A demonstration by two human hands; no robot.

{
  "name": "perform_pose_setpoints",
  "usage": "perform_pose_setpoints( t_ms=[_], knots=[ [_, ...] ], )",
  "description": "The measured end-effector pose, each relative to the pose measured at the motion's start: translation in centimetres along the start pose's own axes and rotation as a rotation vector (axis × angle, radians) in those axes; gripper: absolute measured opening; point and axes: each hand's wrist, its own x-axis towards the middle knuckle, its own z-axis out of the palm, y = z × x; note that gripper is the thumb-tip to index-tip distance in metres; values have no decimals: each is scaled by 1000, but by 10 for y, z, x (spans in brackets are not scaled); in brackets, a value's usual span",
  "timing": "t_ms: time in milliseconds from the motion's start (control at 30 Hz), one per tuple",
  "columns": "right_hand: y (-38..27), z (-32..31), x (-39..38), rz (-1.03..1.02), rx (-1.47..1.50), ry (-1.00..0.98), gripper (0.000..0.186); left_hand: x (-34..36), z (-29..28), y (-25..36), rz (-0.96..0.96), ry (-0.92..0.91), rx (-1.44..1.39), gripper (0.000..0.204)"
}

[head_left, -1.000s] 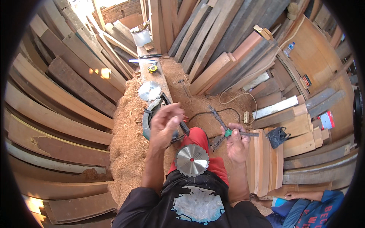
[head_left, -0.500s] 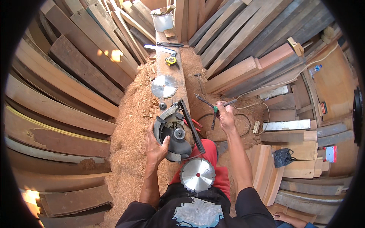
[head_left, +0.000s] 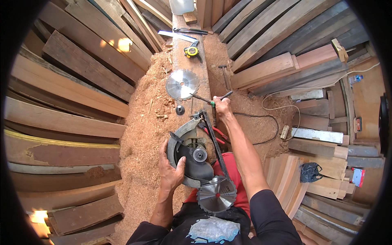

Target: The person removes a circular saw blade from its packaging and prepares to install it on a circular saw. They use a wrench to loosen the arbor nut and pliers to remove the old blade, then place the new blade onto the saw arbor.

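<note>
My left hand (head_left: 172, 173) grips the guard side of a circular saw (head_left: 184, 141), thumb over the edge. The saw rests with its underside up, its bare arbor (head_left: 200, 154) showing without a blade. In my right hand (head_left: 222, 107) is a three-armed Y-shaped socket wrench (head_left: 201, 97) with a green band at its hub. One wrench arm points at a toothed saw blade (head_left: 176, 85) on the plank; whether they touch I cannot tell. A small round dark flange (head_left: 180, 110) sits between that blade and the saw. A second saw blade (head_left: 216, 196) lies on my lap, against the saw's lower end.
A long plank (head_left: 183, 59) runs away from me, bearing a yellow tape measure (head_left: 191, 51), a square (head_left: 177, 36) and a white bucket (head_left: 182, 6). Sawdust (head_left: 143, 163) covers the floor. A hammer (head_left: 224, 75) and cables lie at right. Timber stacks (head_left: 69, 118) stand on both sides.
My right hand has moved left and farther away with the wrench, bringing one arm to the blade on the plank. My left hand stays on the saw. The whole view has shifted slightly.
</note>
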Motion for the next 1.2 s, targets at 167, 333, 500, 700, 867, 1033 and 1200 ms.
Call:
perform_pose_setpoints(
  t_ms=[167, 333, 500, 700, 867, 1033, 1200],
  knots=[
    [10, 19, 14, 37, -64, 13, 28, 0, -3, 0, -7, -13, 29, 79],
    [29, 26, 34, 63, -50, -62, 31, 1, -1, 11, -32, -24, -43, 79],
    [26, 31, 26, 53, 11, -78, 27, -2, -2, 5, -54, -28, -90, 80],
    [19, 24, 19, -87, -179, -14, 22, -4, -2, -3, -28, -35, -56, 80],
    [28, 20, 20, -299, -331, 39, 25, -1, -1, 5, -45, -38, -90, 80],
    [13, 21, 2, -185, -165, -47, 28, -1, -3, 9, -65, -28, -101, 79],
    [5, 12, -9, -114, -82, -81, 23, 0, -4, 12, -37, -28, 9, 80]
  ],
)
